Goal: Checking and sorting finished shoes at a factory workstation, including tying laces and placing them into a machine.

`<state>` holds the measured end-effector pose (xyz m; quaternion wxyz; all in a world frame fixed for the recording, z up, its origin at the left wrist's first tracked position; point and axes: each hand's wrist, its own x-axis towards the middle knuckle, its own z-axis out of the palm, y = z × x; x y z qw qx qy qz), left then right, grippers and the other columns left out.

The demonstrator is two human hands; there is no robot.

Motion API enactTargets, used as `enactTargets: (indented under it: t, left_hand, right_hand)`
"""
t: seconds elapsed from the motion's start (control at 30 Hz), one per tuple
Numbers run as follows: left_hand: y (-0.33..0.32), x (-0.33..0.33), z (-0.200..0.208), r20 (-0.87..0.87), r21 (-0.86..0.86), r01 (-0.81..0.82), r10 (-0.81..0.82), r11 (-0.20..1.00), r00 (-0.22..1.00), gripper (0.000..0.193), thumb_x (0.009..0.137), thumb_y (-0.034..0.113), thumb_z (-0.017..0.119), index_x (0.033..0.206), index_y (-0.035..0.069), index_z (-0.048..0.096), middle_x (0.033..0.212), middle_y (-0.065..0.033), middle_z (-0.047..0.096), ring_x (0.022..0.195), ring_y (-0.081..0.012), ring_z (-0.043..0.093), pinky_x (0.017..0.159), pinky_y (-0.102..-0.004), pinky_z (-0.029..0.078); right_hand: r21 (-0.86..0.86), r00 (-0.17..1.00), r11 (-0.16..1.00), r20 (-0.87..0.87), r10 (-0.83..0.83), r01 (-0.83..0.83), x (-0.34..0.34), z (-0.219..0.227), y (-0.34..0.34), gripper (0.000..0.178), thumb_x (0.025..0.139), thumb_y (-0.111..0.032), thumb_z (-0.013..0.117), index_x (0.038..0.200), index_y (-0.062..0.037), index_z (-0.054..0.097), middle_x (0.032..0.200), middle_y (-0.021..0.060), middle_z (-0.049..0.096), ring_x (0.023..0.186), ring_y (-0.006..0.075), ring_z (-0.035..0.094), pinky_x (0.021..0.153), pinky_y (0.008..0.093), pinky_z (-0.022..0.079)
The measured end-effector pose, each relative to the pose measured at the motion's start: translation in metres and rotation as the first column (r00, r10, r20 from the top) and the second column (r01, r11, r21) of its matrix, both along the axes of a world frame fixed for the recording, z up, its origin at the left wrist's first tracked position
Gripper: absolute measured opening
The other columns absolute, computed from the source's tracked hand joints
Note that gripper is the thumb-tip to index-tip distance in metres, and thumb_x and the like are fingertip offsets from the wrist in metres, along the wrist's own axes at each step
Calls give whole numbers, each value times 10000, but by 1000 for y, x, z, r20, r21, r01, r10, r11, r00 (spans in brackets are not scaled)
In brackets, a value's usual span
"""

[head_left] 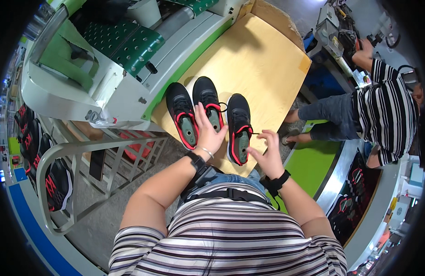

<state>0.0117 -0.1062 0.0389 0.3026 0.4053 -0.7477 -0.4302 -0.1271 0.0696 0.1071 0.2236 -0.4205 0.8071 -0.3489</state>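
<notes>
Looks down from up on the head. Faces forward past the striped shirt [231, 230] and over the yellow table [267, 69]. Sits near the shirt, a bit farther from the left hand [208, 135] and the right hand [269, 157], and well away from the other person [382, 112] on the right side. Sees wide, bending straight edges near the round rim and going black in the corners.

Middle shoe [206, 94] part-hidden, wearer's shirt [226, 234] cropped
</notes>
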Motion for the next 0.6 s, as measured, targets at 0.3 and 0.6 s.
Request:
enactTargets:
  t: [0.3,0.6]
  left_hand:
    - [-84,-6,89,-378,815,146,323,561,868,888,753,-64,663,1546,42,277,1302,-182,587,1099,-305,652,929,-395,558]
    - [-145,23,265,-626,125,-113,166,986,762,801,837,-22,609,1556,6,258,1501,-186,416,1373,-290,448,1134,-363,361]
  right_hand:
    - [103,751,987,641,-159,121,-14,-23,-23,839,817,-91,736,1525,33,302,1371,174,539,1258,265,551,1079,358,437]
    - [-440,896,895,421,141,66,-117,109,-207,484,912,-183,708,1326,29,573,1182,66,658,1078,146,613,973,305,488]
